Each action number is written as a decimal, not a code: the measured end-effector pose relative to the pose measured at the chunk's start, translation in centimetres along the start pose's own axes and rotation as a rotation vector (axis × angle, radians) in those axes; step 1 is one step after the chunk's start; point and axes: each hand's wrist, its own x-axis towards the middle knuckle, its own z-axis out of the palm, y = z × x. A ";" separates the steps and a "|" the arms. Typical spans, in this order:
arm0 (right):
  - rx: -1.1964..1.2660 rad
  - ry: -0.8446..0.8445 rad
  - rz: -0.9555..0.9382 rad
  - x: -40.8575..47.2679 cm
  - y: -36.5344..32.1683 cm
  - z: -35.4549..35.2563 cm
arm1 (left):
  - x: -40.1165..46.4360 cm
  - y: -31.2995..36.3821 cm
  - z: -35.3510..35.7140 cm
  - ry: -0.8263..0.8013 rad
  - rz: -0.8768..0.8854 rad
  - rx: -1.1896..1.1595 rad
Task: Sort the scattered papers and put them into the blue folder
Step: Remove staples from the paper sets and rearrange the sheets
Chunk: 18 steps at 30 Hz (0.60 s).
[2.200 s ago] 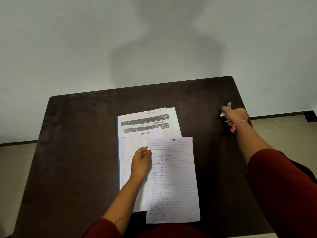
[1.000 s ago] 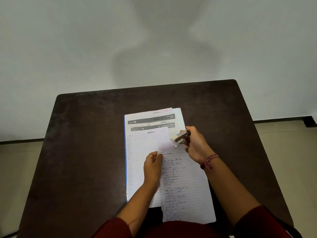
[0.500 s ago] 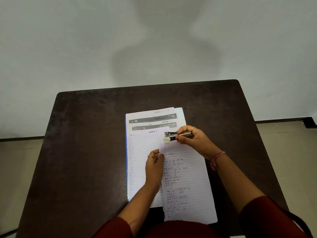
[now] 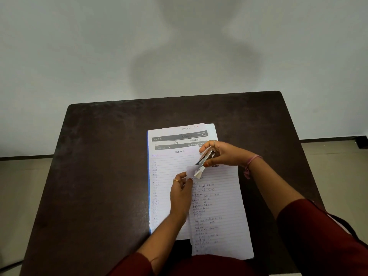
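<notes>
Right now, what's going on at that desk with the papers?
A person is working over a stack of papers lying on a blue folder on the dark table. The right hand grips a small stapler with its mouth at the lifted corner of the handwritten lined sheet, while the left hand pinches that corner up. The papers are not yet closed inside the folder.

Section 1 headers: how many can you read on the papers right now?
5, though some may be hidden. Four step down the fanned stack: top edge, dark band, right strip, lined sheet. The fifth tops the front sheet beside the right hand.
</notes>
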 end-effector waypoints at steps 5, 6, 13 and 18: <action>-0.052 -0.066 0.015 1.2 0.1 0.3 | 0.0 0.1 -0.1 0.007 -0.012 -0.029; -0.054 -0.075 0.020 1.3 0.0 0.3 | 0.0 0.2 -0.1 0.003 -0.022 -0.045; -0.124 -0.110 0.015 2.2 -0.3 0.2 | 0.2 -0.1 -0.6 -0.049 -0.087 -0.105; -0.118 -0.105 0.006 2.5 -0.7 0.0 | 0.4 0.1 -0.7 -0.103 -0.048 -0.041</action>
